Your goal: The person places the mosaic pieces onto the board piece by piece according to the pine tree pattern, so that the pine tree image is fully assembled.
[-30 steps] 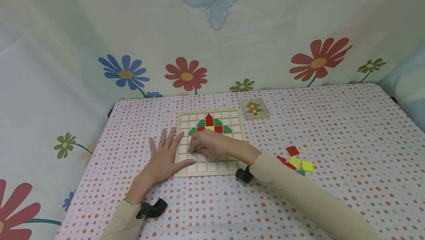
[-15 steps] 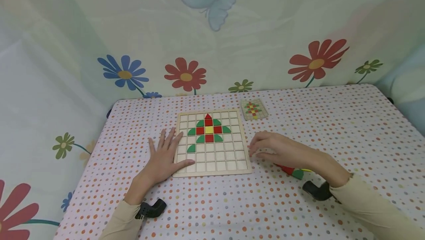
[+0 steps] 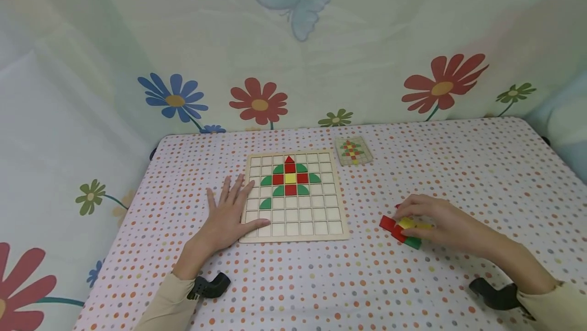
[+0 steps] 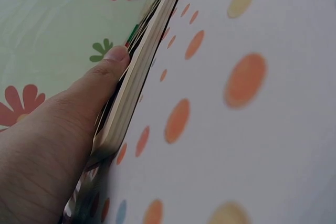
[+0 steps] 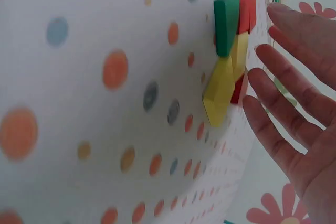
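Observation:
My left hand (image 3: 224, 219) lies with spread fingers on the left edge of a wooden grid board (image 3: 316, 229); in the left wrist view its thumb (image 4: 100, 77) rests along the board's edge. Red, green and yellow tiles form a stepped pattern in the board's upper middle, with a yellow square (image 3: 290, 178) at its centre. A green quarter-round tile (image 3: 266, 203) sits lower left. Over a small pile of loose tiles hovers my right hand (image 3: 440, 221), its fingers apart and holding nothing. In the right wrist view the pile shows a green tile (image 5: 226, 22), yellow tiles (image 5: 219, 90) and red ones.
A pattern card (image 3: 353, 150) showing a similar coloured design lies beyond the board's upper right corner. The dotted tablecloth (image 3: 293, 290) covers the table, and a flowered curtain (image 3: 376, 66) hangs behind it. Each wrist wears a black camera.
My right hand has left the board and moved right to the loose tiles. The green quarter-round it was touching at lower left is now uncovered. My left hand stays put.

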Demonstrator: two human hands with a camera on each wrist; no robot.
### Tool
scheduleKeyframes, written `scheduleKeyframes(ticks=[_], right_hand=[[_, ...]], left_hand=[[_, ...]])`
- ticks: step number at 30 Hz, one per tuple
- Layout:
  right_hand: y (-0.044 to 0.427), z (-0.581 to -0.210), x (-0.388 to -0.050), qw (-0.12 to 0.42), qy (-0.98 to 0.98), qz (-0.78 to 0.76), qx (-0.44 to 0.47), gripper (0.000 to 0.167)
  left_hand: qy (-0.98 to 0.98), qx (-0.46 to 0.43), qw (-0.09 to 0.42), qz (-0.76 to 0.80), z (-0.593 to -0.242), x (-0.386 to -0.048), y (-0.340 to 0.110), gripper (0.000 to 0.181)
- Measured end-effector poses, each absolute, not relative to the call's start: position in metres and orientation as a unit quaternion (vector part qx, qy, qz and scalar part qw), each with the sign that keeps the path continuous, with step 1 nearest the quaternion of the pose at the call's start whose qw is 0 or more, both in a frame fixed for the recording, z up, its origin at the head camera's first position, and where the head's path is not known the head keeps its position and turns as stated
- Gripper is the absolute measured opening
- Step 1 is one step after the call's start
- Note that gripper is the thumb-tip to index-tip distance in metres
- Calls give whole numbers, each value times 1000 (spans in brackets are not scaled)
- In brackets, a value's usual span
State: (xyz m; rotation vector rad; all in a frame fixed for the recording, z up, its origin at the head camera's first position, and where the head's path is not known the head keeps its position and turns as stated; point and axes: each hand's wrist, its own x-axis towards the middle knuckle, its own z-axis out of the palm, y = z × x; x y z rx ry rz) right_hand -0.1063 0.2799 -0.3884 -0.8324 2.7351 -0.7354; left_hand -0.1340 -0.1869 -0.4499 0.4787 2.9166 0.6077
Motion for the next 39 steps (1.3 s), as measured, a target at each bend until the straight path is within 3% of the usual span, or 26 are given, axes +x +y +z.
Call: scheduleKeyframes(ticks=[13,22,29,39], right_hand=[[250,-393,-120,118,920,-242,-285,23],[238,-386,-131,175,931,-259,-188,26],[236,-384,-141,205,925,-268,-177,25],[236,-386,-134,185,921,-286,-191,28]], left_hand=[[963,160,55,207,-452,-134,-186,105],[964,162,52,204,-449,-135,-187,106],[965,163,51,198,-447,-137,-185,107],[966,158,58,197,-449,-134,-186,104]])
